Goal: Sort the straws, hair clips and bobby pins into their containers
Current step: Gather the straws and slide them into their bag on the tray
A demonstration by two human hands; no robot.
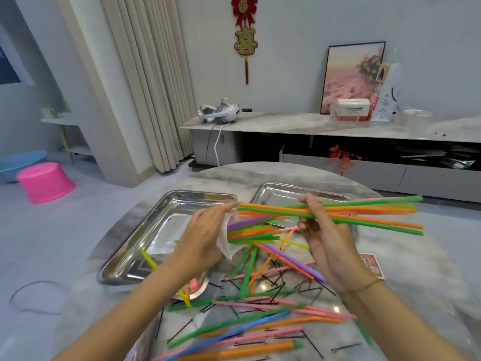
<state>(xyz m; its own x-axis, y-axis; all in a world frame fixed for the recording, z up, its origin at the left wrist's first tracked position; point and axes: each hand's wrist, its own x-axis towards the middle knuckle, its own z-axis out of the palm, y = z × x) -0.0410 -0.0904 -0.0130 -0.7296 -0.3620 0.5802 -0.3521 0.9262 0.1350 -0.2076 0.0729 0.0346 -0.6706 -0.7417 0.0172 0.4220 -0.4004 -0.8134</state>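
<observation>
- A round marble counter [416, 269] fills the lower half of the view, with a person's two bare forearms reaching in from the bottom edge.
- Two shiny steel trays sit at its far side. The left tray [182, 201] holds a few stray straws, and the right tray [281, 194] lies partly behind the hands.
- A long straw bundle [364, 212] of green, orange and yellow is held level above the right tray, its ends fanning apart to the right.
- Loose straws [234, 321] in many colours lie criss-crossed over the near part of the counter.
- The right hand [328, 243] has its grip closed round the straw bundle, left of the bundle's middle.
- The left hand [203, 235] touches the bundle's left ends with its fingertips. Its grip holds a white tissue [226, 243], and a shorter bunch of straws [250, 230] pokes out from it.
- A small round dish [200, 287] is half hidden under the left forearm.
- Thin black bobby pins [179, 330] are scattered among and across the loose straws. No hair clips can be made out.
- Risk: the bundle is already splaying, so the outer straws could slide free and drop back into the pile.
- Risk: the tissue likely weakens the left hand's hold on the smooth straws.
- Risk: pins lying over straws may be dragged along when those straws are lifted.
</observation>
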